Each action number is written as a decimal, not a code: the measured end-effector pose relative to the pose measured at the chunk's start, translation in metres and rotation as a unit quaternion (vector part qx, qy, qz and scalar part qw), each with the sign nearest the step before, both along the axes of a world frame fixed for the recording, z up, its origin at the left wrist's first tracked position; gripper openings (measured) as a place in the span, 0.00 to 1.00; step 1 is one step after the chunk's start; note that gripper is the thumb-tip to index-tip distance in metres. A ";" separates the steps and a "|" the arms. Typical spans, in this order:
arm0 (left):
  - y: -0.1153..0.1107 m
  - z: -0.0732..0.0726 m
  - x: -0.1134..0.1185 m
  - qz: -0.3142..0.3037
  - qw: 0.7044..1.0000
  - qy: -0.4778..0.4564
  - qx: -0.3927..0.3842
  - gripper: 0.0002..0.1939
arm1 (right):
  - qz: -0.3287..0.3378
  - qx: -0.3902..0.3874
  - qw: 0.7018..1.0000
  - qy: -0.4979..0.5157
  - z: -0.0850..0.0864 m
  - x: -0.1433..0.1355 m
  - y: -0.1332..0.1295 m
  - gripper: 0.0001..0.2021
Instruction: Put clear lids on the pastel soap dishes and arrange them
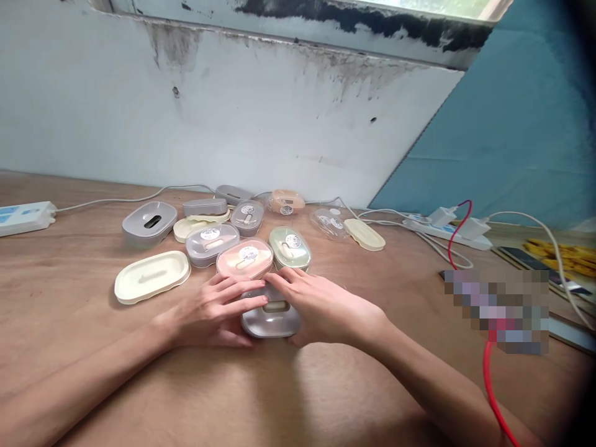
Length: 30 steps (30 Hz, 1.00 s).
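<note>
Snugly around grey box point(271, 325): 2 hands point(212, 308) point(321, 305).

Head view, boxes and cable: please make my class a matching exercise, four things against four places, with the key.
Things:
1. pink box
2. green box
3. red cable
4. left hand

Places:
A. at the picture's right
B. touching the grey box
C. just left of the green box
D. just right of the pink box

Pairs: 1-C, 2-D, 3-A, 4-B
</note>
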<state>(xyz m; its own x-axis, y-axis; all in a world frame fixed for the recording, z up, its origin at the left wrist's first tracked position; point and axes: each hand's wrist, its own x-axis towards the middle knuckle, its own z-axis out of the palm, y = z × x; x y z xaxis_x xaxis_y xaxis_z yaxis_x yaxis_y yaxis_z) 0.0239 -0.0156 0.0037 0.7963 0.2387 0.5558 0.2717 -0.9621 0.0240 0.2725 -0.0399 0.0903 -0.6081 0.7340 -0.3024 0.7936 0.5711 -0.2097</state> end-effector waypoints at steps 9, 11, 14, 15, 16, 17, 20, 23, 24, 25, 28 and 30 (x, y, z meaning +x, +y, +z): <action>0.000 0.003 -0.005 0.044 0.998 -0.042 0.019 0.30 | -0.015 -0.064 0.998 -0.003 0.004 0.002 0.003 0.46; 0.001 0.002 -0.004 0.036 0.999 -0.039 0.011 0.29 | -0.017 -0.060 0.998 -0.001 0.005 0.000 0.001 0.44; 0.002 0.001 -0.003 0.031 0.998 -0.047 0.007 0.28 | -0.009 -0.060 0.998 0.012 0.006 0.001 0.000 0.43; 0.002 0.001 -0.003 0.031 0.998 -0.052 0.008 0.27 | -0.008 -0.065 0.998 0.015 0.007 0.001 0.001 0.44; 0.002 0.002 -0.002 0.032 0.998 -0.054 0.009 0.27 | -0.009 -0.071 0.997 0.015 0.007 0.002 0.002 0.45; 0.001 0.003 -0.002 0.032 0.998 -0.055 0.011 0.26 | -0.013 -0.076 0.997 0.014 0.008 0.003 0.003 0.45; 0.000 0.006 -0.002 0.035 0.998 -0.049 0.012 0.25 | -0.016 -0.081 0.996 0.017 0.006 0.006 0.006 0.42; 0.000 0.007 -0.002 0.033 0.999 -0.040 0.000 0.25 | -0.006 -0.082 0.996 0.025 0.003 0.007 0.007 0.40; 0.000 0.007 -0.002 0.030 0.999 -0.036 -0.005 0.25 | -0.002 -0.081 0.996 0.026 0.002 0.007 0.007 0.40; 0.000 0.006 -0.002 0.026 0.999 -0.032 -0.009 0.25 | 0.000 -0.079 0.997 0.023 0.001 0.006 0.007 0.40; 0.000 0.005 -0.003 0.019 0.999 -0.025 -0.016 0.23 | -0.004 -0.062 0.998 0.002 0.000 0.002 0.005 0.38; 0.000 0.005 -0.003 0.017 0.999 -0.024 -0.017 0.22 | -0.008 -0.051 0.999 -0.015 -0.001 -0.002 0.003 0.37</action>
